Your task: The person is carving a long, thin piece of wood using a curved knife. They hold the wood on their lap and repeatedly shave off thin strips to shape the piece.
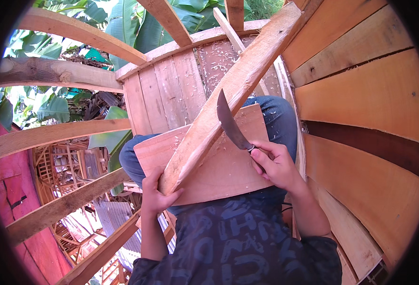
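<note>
A long rough wooden beam (238, 90) slants from my lap up to the far right. My left hand (158, 192) is wrapped round its near end. In my right hand (276, 166) is a curved knife (230, 122) with a dark blade, held by its handle. The blade points away from me, and its upper part overlaps the beam's right edge; whether it touches the wood I cannot tell. Under the beam, a thin flat board (238, 168) lies across my legs, with a few pale shavings on it.
Wood shavings litter the plank floor (183, 90) ahead, where a narrow stick (230, 31) lies beneath the beam. A plank wall (361, 99) rises close on my right. Spaced wooden rails (67, 133) line the left, with banana leaves (124, 28) and corrugated sheets (119, 218) beyond.
</note>
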Motion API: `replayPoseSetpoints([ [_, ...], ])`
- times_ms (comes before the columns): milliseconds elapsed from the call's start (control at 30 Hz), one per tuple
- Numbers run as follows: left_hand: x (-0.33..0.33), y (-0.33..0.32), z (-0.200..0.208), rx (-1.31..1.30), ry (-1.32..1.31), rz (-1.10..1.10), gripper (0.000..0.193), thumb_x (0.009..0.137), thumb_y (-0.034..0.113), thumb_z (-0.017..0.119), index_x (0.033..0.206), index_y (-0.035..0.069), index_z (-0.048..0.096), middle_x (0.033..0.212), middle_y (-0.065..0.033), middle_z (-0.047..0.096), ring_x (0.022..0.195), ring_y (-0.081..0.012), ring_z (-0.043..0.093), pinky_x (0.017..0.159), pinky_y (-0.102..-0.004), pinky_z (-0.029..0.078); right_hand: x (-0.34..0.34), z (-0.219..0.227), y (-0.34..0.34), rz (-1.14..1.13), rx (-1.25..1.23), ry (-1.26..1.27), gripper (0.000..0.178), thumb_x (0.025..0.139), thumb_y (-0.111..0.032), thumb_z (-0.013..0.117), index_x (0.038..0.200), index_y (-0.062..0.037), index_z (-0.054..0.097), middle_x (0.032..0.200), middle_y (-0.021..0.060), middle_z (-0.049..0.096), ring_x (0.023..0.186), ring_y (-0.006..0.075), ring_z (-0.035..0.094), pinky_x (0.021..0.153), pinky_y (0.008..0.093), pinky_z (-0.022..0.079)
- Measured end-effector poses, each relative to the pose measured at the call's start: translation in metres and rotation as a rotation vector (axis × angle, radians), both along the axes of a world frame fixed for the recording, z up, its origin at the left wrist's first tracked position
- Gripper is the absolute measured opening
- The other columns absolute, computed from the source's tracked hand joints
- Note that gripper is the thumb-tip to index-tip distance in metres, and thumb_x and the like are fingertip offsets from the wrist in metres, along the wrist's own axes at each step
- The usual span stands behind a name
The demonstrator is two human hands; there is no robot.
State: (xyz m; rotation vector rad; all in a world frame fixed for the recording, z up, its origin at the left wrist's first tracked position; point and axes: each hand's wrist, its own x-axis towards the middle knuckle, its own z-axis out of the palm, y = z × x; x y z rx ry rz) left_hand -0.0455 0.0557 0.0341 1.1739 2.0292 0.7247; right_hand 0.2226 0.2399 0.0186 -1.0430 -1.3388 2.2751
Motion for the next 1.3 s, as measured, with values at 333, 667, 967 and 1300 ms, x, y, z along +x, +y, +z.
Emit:
replayPoseSetpoints([
  [333,0.002,-0.002,0.000,0.037,0.076,-0.047,0.053,0.055,0.016,0.081,0.098,-0.002,0.059,0.080,-0.0098,0.063,0.075,-0.0144,0.060,0.070,-0.0283,0.048,0.009,0.002,-0.005,0.026,-0.467,0.255,0.031,0.101,-0.028,0.048,0.114,-0.0028,0.061,0.057,-0.0056,0.043,0.045,0.0017,0.039,0.040,0.0194,0.031],
  [667,0.002,-0.004,-0.004,0.075,0.061,-0.048,0.052,0.056,0.015,0.081,0.099,-0.003,0.059,0.081,-0.0098,0.063,0.076,-0.0147,0.059,0.071,-0.0288,0.048,0.001,0.000,-0.018,-0.185,0.016,0.102,0.031,0.101,-0.027,0.048,0.111,-0.0014,0.062,0.059,-0.0043,0.043,0.050,0.0024,0.040,0.044,0.0203,0.032],
  [967,0.002,-0.001,0.002,0.028,0.059,-0.062,0.051,0.057,0.015,0.080,0.099,-0.003,0.060,0.082,-0.0103,0.063,0.077,-0.0142,0.060,0.074,-0.0286,0.048,0.001,-0.008,-0.021,-0.143,0.501,-0.163,0.028,0.094,-0.019,0.060,0.110,0.0037,0.062,0.067,0.0133,0.057,0.061,0.0085,0.053,0.056,0.0264,0.044],
  [1300,0.000,-0.007,-0.002,0.047,0.008,-0.026,0.055,0.056,0.018,0.081,0.103,-0.003,0.061,0.085,-0.0101,0.064,0.080,-0.0152,0.061,0.077,-0.0289,0.048,0.017,0.010,0.017,-0.455,0.009,0.169,0.030,0.097,-0.023,0.056,0.114,0.0014,0.061,0.064,0.0002,0.056,0.057,0.0037,0.051,0.050,0.0200,0.039],
])
